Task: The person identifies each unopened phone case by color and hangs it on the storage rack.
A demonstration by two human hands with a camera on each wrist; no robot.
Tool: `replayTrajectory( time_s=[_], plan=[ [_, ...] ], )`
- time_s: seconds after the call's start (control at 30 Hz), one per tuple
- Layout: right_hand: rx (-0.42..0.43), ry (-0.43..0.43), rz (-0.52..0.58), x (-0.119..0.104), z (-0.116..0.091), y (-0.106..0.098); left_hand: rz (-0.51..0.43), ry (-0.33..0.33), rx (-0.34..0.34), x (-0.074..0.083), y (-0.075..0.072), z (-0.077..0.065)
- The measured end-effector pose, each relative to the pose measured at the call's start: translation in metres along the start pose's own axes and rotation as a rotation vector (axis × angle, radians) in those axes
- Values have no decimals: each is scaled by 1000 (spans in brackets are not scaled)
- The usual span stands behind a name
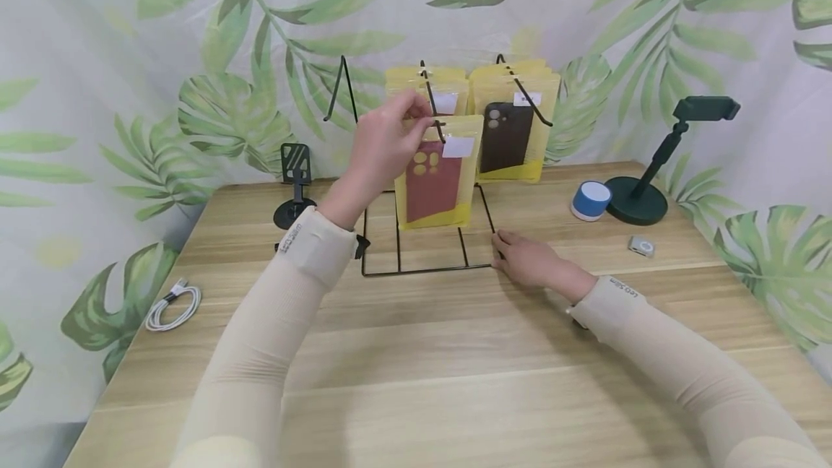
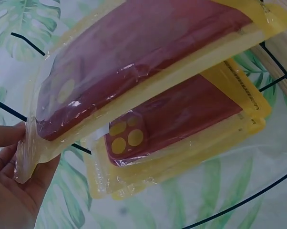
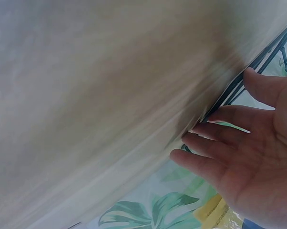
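Note:
My left hand [image 1: 390, 132] pinches the top edge of a clear and yellow packet with a red phone case [image 1: 432, 179] inside. This packet is at the front end of the middle hook of a black wire display rack [image 1: 429, 271]. In the left wrist view, thumb and fingers hold the top of the packet [image 2: 134, 62], and another red-case packet [image 2: 177, 119] hangs behind it. My right hand [image 1: 528, 258] rests low on the table at the rack base's front right corner. Its fingers [image 3: 205, 143] are extended, with the tips against the black wire and tabletop.
Packets with a dark phone case [image 1: 505, 136] hang on the right hook; the left hook [image 1: 342, 85] is bare. Left are a black phone stand [image 1: 297, 190] and a coiled white cable [image 1: 173, 307]. Right are a blue-white cylinder [image 1: 591, 201], a dark green stand [image 1: 643, 197] and a small silver device [image 1: 641, 245].

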State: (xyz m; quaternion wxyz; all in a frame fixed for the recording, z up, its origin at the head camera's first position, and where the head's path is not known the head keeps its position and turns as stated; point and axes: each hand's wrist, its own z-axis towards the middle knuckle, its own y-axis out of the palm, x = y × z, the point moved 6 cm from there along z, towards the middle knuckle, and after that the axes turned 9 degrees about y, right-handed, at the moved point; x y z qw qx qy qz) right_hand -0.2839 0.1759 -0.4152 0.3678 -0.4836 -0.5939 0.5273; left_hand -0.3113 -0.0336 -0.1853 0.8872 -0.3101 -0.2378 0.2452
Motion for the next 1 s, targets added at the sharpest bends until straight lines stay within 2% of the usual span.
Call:
replayTrajectory(
  time_s=[0.23,0.47,0.8,1.0],
  plan=[
    [-1,0,-2,-1,2,2,71,-63,-22,-16,6,14],
    [-21,10,1,-3,1,4,89,-122,-24,-32,12,22],
    [-22,10,-5,-6,1,4,144,-146,-46,-43,14,32],
    [-25,10,-6,-6,2,7,143,-125,-33,-47,16,31]
  ],
)
